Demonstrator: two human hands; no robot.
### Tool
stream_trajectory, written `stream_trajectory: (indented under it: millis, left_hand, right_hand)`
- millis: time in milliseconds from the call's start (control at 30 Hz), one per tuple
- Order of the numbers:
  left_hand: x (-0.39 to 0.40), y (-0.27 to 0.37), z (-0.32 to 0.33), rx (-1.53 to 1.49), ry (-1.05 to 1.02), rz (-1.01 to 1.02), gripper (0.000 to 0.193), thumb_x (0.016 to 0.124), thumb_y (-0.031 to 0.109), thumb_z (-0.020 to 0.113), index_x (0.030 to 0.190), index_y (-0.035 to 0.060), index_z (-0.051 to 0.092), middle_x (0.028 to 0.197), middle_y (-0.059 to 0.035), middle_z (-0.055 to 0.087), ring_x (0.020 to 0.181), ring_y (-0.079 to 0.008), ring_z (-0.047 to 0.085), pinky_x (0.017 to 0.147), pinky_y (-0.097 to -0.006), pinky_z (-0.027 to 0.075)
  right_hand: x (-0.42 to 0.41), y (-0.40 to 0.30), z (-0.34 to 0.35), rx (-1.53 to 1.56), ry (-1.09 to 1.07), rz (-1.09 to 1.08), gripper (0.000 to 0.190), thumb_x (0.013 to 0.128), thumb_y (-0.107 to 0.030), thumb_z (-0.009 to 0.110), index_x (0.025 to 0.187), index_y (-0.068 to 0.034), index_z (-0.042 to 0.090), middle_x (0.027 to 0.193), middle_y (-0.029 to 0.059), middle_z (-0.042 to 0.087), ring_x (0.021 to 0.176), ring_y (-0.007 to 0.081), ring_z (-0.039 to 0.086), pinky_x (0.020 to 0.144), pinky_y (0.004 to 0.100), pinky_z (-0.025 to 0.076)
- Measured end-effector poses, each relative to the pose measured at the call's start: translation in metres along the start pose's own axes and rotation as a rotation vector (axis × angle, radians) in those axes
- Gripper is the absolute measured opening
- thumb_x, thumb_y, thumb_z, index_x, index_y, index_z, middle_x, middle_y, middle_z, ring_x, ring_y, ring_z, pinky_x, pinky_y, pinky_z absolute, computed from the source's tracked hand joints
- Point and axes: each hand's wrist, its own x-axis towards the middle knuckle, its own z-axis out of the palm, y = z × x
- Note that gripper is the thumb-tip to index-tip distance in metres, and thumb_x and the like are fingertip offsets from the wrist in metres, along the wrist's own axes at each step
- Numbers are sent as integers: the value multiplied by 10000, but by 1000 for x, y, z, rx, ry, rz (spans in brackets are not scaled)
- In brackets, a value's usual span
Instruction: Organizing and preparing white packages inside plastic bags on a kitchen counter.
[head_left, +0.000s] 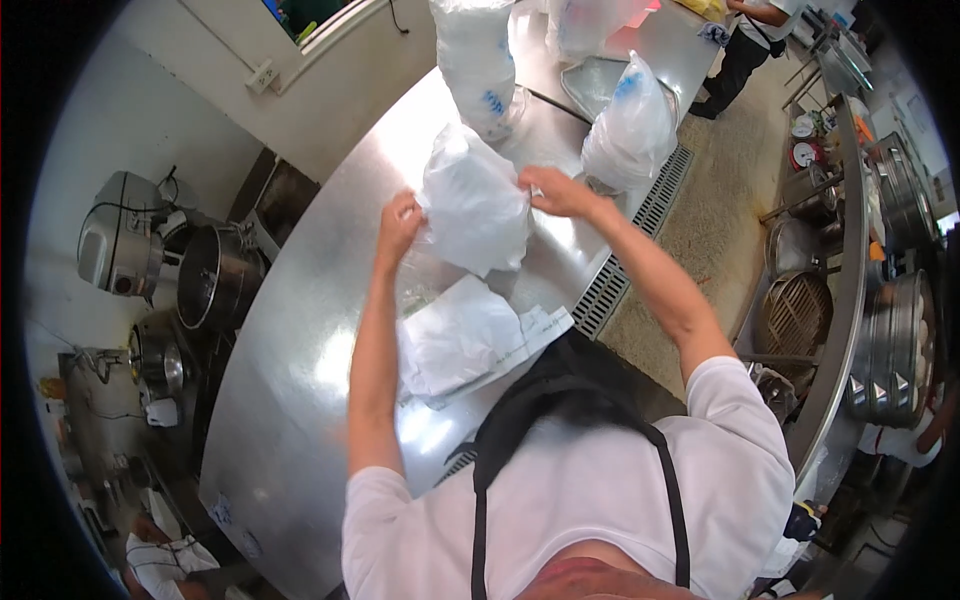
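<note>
Both of my hands grip a whitish translucent plastic bag (474, 202) above the steel table (300, 300). My left hand (401, 221) pinches its left edge, and my right hand (555, 190) pinches its right edge. What the bag contains cannot be made out. Nearer my body lies a stack of thin white plastic bags (465, 337), partly over a sheet with green print. Beyond the held bag stands a tall filled plastic bag (476, 67) with blue marks. Another filled bag (630, 135), also marked blue, sits to the right beside a metal tray (581, 86).
A slotted drain grate (604, 296) runs along the table's right side. A person (739, 52) stands at the far right end. Steel steamers (892, 352) and a shelf with pots (806, 195) are at right. A large mixer (124, 232) and bowl (214, 277) stand at left.
</note>
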Motion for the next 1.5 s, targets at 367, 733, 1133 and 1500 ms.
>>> stream_trajectory:
  millis: [367,733,1133,1500]
  left_hand:
    - [-25,97,109,579,598,78,298,760,92,602,1048,16,586,1163,-145,527,1125,-240,469,976,-392,369]
    - [-52,26,87,-269,468,-201,347,793,70,584,1134,20,546,1122,-89,535,1024,-145,514,777,-294,456]
    - [-96,54,91,118,600,-335,211,841,175,639,988,27,609,762,-56,623,694,-191,604,658,-330,480]
    - [-175,58,130,141,205,-464,162,914,136,585,911,-19,634,714,-136,631,623,-215,577,629,-320,454]
  right_hand:
    - [-56,-61,47,67,560,375,193,755,11,504,922,-6,601,951,158,589,940,324,569,814,378,478]
    - [-36,-42,35,662,900,636,165,903,-175,565,950,-29,625,905,32,625,796,115,546,713,278,459]
    - [-87,32,64,1111,848,1112,241,911,-209,627,1078,-45,568,1026,81,637,809,176,638,676,304,537]
    - [-90,-88,105,847,289,887,180,895,-158,598,951,9,631,780,49,640,675,101,572,615,250,467]
